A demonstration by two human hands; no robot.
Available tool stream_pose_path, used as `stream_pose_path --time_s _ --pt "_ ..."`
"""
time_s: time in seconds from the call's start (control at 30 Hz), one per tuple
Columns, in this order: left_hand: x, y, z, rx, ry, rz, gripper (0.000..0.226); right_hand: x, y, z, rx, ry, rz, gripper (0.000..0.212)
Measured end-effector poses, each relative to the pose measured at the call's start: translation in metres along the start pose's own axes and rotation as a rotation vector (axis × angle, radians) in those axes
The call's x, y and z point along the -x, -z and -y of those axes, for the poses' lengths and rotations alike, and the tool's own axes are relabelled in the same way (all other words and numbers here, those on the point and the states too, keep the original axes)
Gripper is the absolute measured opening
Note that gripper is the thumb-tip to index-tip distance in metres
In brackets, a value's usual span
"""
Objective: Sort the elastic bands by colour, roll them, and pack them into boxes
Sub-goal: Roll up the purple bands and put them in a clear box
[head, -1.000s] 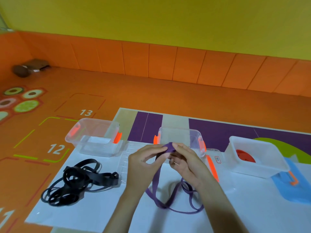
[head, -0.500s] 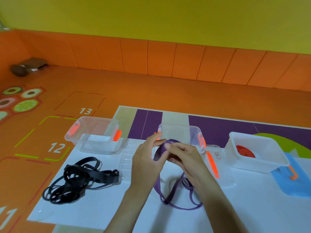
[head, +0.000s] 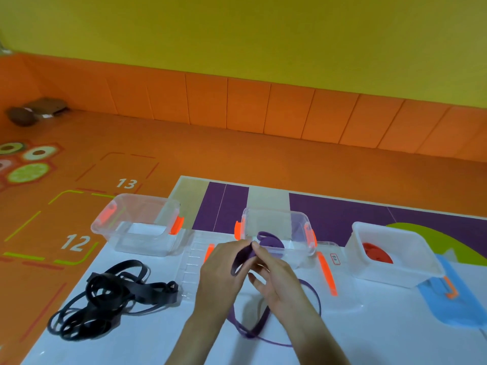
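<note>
Far left on the white sheet [head: 158,346] — a loose tangle of black bands [head: 105,301], unrolled, lying flat, well apart from the hands.

Behind it, the left clear box [head: 137,227], open-topped with orange clips on its ends, stood at the sheet's far edge. Nothing could be made out inside.

Just right of that box lay a clear lid [head: 191,264], flat, its near corner touching the black tangle.

Centre: the left hand [head: 220,275] was raised above the sheet, its fingers [head: 237,247] closed in a pinch on the purple band [head: 241,260]. The right hand [head: 279,280] met it from the other side — thumb and forefinger clamped on the same band just where it wound into a small coil, the remaining fingers loosely spread below. The coiled end showed against the near wall of the middle clear box [head: 279,219]; whether inside or in front of it could not be told. The rest of the band hung down between the wrists and looped on the sheet.

Right of the middle box, a second clear lid with an orange clip [head: 326,275] lay flat.

Far right: a white box [head: 395,270], open, holding a red band [head: 376,255], rolled. Beside it, at its near right corner, a blue lid [head: 448,306] rested on the sheet.
</note>
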State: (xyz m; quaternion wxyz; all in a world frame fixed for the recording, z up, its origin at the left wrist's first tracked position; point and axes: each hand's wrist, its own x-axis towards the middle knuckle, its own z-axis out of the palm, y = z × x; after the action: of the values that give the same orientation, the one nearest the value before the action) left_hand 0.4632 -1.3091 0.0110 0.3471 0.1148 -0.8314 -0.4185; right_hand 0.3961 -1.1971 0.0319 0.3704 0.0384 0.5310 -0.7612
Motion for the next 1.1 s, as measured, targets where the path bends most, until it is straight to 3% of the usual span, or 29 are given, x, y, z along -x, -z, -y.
stream_pose_path --time_s 0.23,0.37,0.5,0.57,0.67,0.8,0.87,0.97,1.1 --pt "0.003 -0.003 0.016 0.276 0.147 -0.067 0.028 -0.005 -0.001 -0.001 -0.146 -0.069 -0.07 0.026" --pt "0.001 -0.008 0.013 0.274 0.125 -0.137 0.026 -0.003 -0.007 -0.008 -0.207 -0.118 -0.108 0.028" --pt "0.002 -0.002 0.018 0.207 0.069 -0.133 0.024 0.0 -0.004 -0.004 0.121 -0.04 -0.115 0.03" --pt "0.005 -0.002 0.016 0.181 0.056 -0.112 0.021 -0.003 0.003 0.002 0.337 0.094 -0.161 0.024" --pt "0.005 -0.003 0.014 0.113 0.028 -0.097 0.012 -0.003 0.006 0.007 0.451 0.267 -0.16 0.015" --pt "0.003 -0.002 0.006 0.078 0.135 -0.053 0.041 0.002 0.004 0.007 0.506 0.304 -0.11 0.036" --pt "0.006 -0.006 0.002 0.08 0.116 -0.065 0.053 0.002 0.006 0.008 0.475 0.314 -0.136 0.033" --pt "0.009 -0.011 0.0 0.071 0.099 -0.082 0.039 0.004 0.005 0.009 0.316 0.298 -0.178 0.021" --pt "0.012 -0.011 -0.002 0.15 0.054 -0.084 0.036 0.005 0.008 0.003 0.082 0.202 -0.187 0.028"
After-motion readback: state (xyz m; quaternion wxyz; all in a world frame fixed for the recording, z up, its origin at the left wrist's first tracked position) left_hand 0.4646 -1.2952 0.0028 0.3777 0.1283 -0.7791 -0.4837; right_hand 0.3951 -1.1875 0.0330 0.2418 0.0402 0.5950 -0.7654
